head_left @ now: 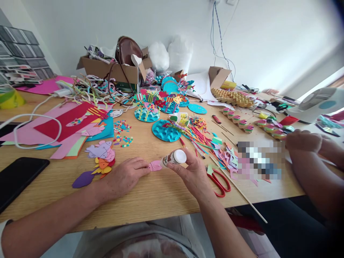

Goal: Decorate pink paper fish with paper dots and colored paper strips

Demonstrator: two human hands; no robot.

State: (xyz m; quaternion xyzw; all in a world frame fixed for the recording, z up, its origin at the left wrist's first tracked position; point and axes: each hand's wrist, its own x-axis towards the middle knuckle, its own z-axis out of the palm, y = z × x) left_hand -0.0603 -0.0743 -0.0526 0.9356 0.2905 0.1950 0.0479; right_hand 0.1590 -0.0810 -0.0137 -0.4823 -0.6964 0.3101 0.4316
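My right hand (194, 172) is wrapped round a white glue bottle (174, 158), which is tilted with its narrow end down at a small pink fish cutout (155, 165). The fish lies flat on the wooden table. With fingertips pressed together, my left hand (125, 175) holds the fish by its left end. Left of that hand lies a pile of fish cutouts in lilac (100, 149), yellow and orange (103, 166), with a purple cutout (83, 180) beside it. Red-handled scissors (220, 183) rest to the right of my right hand.
A thin wooden stick (242, 193) reaches over the front edge. Paper scraps (227, 157) and blue decorated discs (166, 130) lie beyond my hands. A black phone (21, 181) and white cable (37, 116) are at left. Another person's arm (311, 161) rests at right.
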